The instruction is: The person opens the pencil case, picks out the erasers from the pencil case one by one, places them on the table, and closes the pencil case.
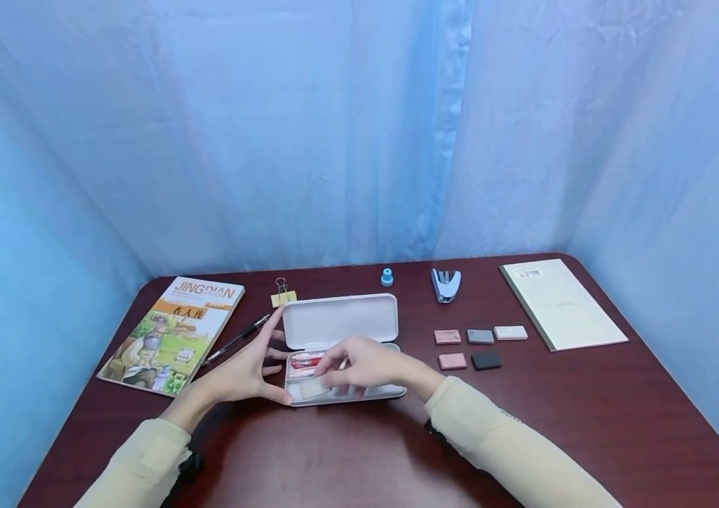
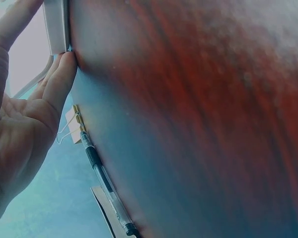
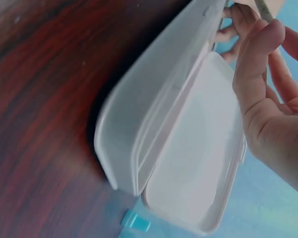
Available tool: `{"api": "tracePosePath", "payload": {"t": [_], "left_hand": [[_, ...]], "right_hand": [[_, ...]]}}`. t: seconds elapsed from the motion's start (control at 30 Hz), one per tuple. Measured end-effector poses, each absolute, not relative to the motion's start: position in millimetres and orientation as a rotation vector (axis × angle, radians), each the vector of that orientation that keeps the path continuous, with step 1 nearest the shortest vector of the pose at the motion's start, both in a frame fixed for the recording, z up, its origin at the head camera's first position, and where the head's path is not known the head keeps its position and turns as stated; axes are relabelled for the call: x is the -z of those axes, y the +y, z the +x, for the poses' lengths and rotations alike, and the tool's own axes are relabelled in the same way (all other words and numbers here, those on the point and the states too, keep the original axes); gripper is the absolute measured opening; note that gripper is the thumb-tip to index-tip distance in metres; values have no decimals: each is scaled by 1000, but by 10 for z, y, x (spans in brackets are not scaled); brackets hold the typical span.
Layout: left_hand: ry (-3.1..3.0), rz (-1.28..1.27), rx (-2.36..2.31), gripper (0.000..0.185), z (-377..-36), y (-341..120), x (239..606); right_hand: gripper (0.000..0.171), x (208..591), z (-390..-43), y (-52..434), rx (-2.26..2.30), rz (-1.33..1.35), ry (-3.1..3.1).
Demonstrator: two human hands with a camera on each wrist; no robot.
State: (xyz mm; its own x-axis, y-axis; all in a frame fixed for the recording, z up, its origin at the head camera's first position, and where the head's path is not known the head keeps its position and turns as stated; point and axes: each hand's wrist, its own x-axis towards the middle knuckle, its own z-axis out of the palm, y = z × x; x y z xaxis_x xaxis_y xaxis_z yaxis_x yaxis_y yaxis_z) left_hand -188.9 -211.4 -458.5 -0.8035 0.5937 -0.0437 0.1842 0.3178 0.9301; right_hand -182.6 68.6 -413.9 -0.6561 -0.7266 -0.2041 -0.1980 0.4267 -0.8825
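Observation:
A white pencil case (image 1: 341,321) lies on the table with its lid raised, red-and-white pens (image 1: 305,361) inside its left part. My right hand (image 1: 359,367) is over the tray and pinches a pale, flat eraser (image 1: 313,388) between thumb and fingers; in the right wrist view its thin edge (image 3: 263,11) shows. At the case's left end my left hand (image 1: 241,370) is spread, thumb on the front corner, index finger up by the lid. In the left wrist view, fingertips (image 2: 64,62) of that hand touch the end of the case.
Right of the case lie several erasers, among them a pink one (image 1: 446,337) and a black one (image 1: 486,360). Behind are a blue stapler (image 1: 445,286), a small blue object (image 1: 387,277) and a binder clip (image 1: 283,296). A pen (image 1: 236,340), magazine (image 1: 175,331) and notebook (image 1: 565,307) flank them.

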Motion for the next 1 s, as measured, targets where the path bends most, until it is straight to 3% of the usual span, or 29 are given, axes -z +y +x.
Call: {"api": "tracePosePath", "payload": {"t": [0.5, 1.0], "left_hand": [[2208, 683, -1478, 145, -1874, -2125, 4572], [2213, 692, -1466, 145, -1882, -2122, 4558]], "right_hand": [[20, 3941, -1809, 1430, 1358, -682, 2026], [35, 3986, -1797, 2845, 1418, -390, 2148]]}}
